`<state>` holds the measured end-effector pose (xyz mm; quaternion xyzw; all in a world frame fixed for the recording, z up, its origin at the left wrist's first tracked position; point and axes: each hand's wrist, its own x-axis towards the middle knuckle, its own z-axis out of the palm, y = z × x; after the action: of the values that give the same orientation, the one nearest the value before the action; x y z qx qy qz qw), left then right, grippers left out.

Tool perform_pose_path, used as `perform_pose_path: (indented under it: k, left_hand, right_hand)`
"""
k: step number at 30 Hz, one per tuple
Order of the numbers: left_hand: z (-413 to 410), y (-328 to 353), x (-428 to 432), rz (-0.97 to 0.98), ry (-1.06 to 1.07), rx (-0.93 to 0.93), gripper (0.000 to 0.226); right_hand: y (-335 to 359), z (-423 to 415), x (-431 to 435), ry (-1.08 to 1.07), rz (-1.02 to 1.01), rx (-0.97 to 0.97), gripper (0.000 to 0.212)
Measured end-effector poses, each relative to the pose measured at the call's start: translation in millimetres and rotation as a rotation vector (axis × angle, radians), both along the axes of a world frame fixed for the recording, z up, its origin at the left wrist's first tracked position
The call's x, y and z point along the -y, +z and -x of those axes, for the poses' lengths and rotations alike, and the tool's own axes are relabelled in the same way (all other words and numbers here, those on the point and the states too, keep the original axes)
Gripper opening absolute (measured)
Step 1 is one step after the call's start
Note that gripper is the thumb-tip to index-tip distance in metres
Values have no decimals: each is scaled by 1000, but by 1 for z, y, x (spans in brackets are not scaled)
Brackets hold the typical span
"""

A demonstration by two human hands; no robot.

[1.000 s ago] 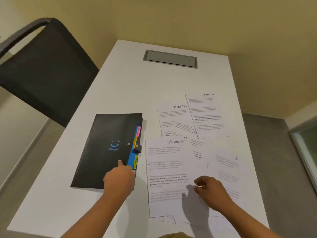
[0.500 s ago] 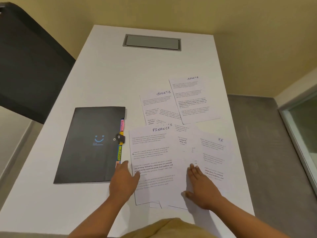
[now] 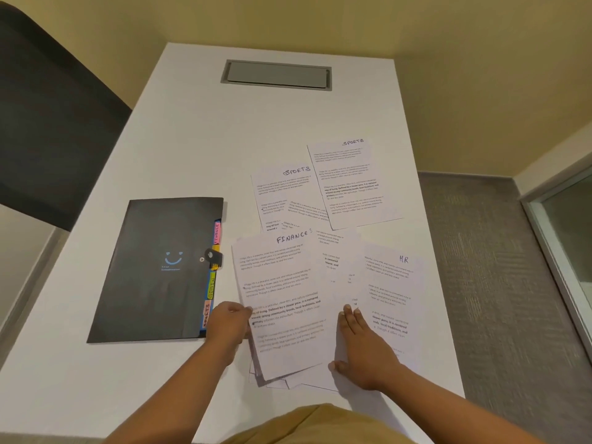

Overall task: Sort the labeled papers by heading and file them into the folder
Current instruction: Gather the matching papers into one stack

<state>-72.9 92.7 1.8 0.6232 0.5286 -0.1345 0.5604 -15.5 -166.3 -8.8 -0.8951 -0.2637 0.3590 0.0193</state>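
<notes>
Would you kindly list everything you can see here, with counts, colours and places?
table: one, white, centre.
hatch: one, grey, set in the table's far end.
chair: one, black, left of the table.
folder: one, black, closed, left of the papers.
SPORTS sheets: two, white, farthest.
FINANCE sheet: one, white, atop the near pile.
HR sheet: one, white, rightmost.
left hand: grips the FINANCE sheet's left edge.
right hand: flat on the pile.

Right hand (image 3: 362, 347) flat on papers (image 3: 285, 283) (overlapping).
</notes>
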Motion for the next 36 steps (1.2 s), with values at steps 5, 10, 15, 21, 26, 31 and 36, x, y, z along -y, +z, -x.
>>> perform_pose_path:
  k: [5, 10, 15, 21, 26, 31, 36]
  left_hand:
    - [-3, 11, 2, 32, -94, 19, 12]
    - [-9, 16, 2, -48, -151, 57, 27]
    - [1, 26, 1, -17, -111, 156, 22]
    - [19, 30, -1, 99, -117, 204, 15]
    - [27, 24, -5, 98, -47, 208, 22]
    - [30, 11, -6, 100, 49, 202, 34]
    - [30, -5, -5, 73, 136, 193, 18]
  right_hand:
    - [4, -1, 1, 13, -2, 4, 97]
    - [6, -3, 0, -80, -55, -57, 94]
    - [20, -17, -10, -480, -330, -26, 53]
    - [12, -29, -21, -908, -507, -278, 29]
    - [8, -27, -20, -940, -606, -311, 31]
    - [-3, -20, -14, -981, -561, -197, 41]
    - [-12, -22, 7, -1009, -480, -97, 30]
